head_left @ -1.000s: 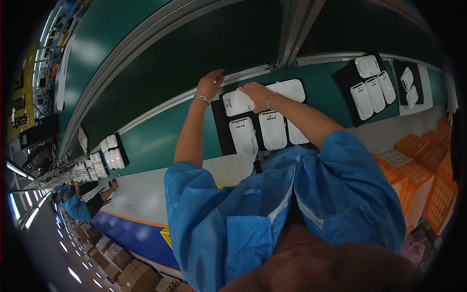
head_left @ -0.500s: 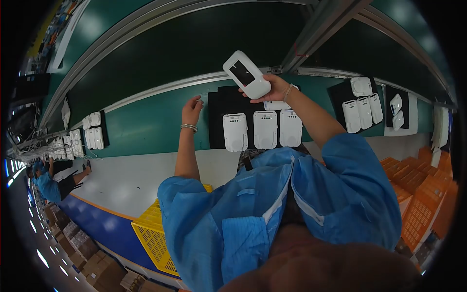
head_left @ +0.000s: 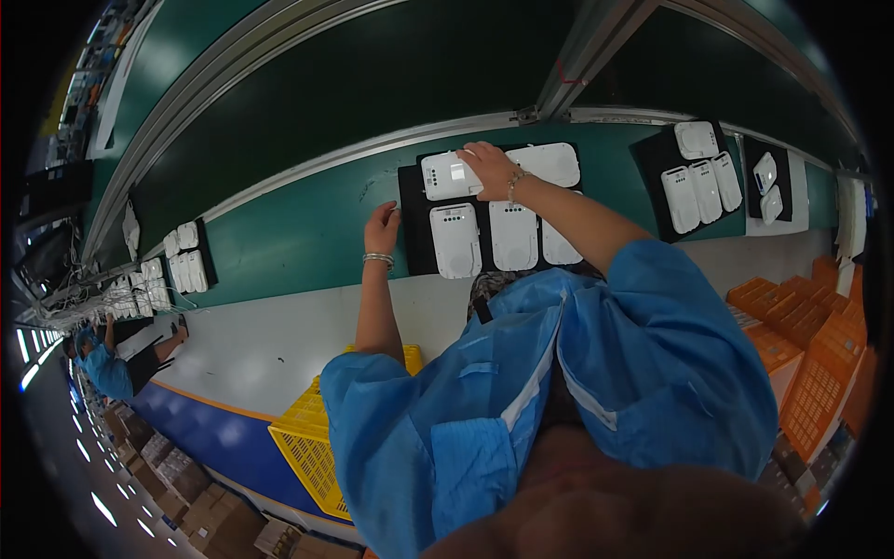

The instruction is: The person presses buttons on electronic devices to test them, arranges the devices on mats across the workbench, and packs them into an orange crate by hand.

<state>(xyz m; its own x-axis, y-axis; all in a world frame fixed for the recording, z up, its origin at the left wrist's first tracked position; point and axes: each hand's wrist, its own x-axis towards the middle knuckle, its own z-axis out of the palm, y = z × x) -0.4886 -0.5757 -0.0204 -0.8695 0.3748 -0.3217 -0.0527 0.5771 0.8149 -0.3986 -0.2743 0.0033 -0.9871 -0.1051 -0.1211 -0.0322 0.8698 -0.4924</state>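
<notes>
On a black mat (head_left: 413, 244) lie several white devices, backs up. My right hand (head_left: 491, 170) rests over the right end of the upper-left device (head_left: 442, 176), its fingers wrapped on that end. Another white device (head_left: 551, 165) lies crosswise to the right of this hand. Below it stand a row of three: a left one (head_left: 455, 242), a middle one (head_left: 514, 237) and a right one (head_left: 559, 244) partly behind my forearm. My left hand (head_left: 383, 226) is just left of the mat, fingers loosely curled, with something small or nothing at its fingertips.
More white devices (head_left: 680, 200) lie on a second mat to the right, near an upright metal post (head_left: 577, 65). Orange crates (head_left: 819, 382) stand at the lower right, a yellow crate (head_left: 312, 447) at the lower left. A co-worker (head_left: 102, 368) is at the far left among cables.
The white device that my right hand held up, screen showing, is now down on the mat with its back up. My left hand has shifted slightly right and down.
</notes>
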